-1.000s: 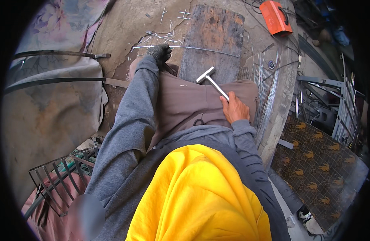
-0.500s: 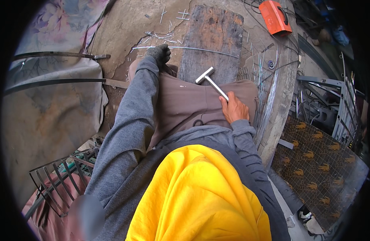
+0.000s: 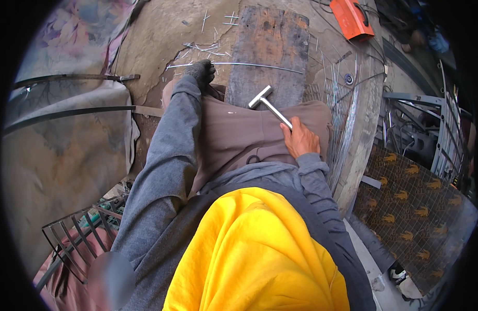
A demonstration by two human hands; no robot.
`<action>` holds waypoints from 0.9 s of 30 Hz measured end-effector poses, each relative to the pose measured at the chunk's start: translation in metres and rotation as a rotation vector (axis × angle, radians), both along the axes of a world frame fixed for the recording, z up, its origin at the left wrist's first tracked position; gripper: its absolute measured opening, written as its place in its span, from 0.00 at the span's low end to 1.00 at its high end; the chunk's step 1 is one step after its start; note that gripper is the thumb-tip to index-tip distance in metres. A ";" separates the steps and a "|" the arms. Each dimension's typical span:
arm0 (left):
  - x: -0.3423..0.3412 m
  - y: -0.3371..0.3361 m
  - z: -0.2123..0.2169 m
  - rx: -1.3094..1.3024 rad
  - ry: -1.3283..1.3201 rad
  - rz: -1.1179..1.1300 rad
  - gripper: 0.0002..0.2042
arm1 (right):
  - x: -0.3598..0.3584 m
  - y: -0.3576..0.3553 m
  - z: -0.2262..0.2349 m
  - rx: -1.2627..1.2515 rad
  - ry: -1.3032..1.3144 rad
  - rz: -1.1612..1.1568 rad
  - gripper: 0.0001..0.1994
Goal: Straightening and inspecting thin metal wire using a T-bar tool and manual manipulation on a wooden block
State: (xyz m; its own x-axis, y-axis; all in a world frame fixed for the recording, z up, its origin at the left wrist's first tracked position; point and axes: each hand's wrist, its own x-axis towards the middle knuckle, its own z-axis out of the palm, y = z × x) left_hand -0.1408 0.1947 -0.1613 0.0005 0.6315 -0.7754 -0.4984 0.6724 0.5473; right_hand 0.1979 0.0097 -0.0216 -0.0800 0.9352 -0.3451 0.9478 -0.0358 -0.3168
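My left hand (image 3: 200, 71), in a dark glove, is closed on a thin metal rod (image 3: 259, 65). The rod lies crosswise over a worn, scorched wooden board (image 3: 270, 41), its right end near the board's right edge. My right hand (image 3: 302, 139), bare, is wrapped round the handle of a metal hammer (image 3: 270, 107). The hammer's head hangs over my lap at the board's near edge, apart from the rod. Short cut rods (image 3: 205, 49) are scattered on the ground just beyond my left hand.
A bundle of long thin rods (image 3: 348, 122) lies on the ground to my right. An orange box with a black handle (image 3: 351, 19) stands far right, cables beside it. A patterned dark sheet (image 3: 405, 207) and metal frames (image 3: 444, 129) are at right. Flat metal bars (image 3: 73, 110) cross a cloth at left.
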 end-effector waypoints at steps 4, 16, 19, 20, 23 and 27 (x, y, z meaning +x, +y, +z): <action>0.009 0.001 0.007 -0.030 0.005 0.015 0.05 | 0.006 -0.002 -0.005 0.048 0.055 -0.027 0.18; -0.009 0.000 -0.017 -0.026 0.013 0.005 0.04 | 0.031 0.039 0.031 0.379 0.633 -0.405 0.20; -0.007 -0.004 -0.010 -0.047 -0.225 0.148 0.05 | 0.030 0.047 0.022 0.415 0.622 -0.453 0.22; -0.005 -0.005 -0.007 -0.050 -0.202 0.158 0.05 | 0.033 0.048 0.008 0.418 0.621 -0.454 0.22; 0.011 -0.002 0.004 -0.059 -0.037 0.097 0.04 | 0.043 0.045 -0.029 0.278 0.231 -0.403 0.24; -0.002 -0.004 0.001 0.000 0.057 -0.009 0.03 | 0.031 0.041 -0.017 0.198 0.375 -0.468 0.25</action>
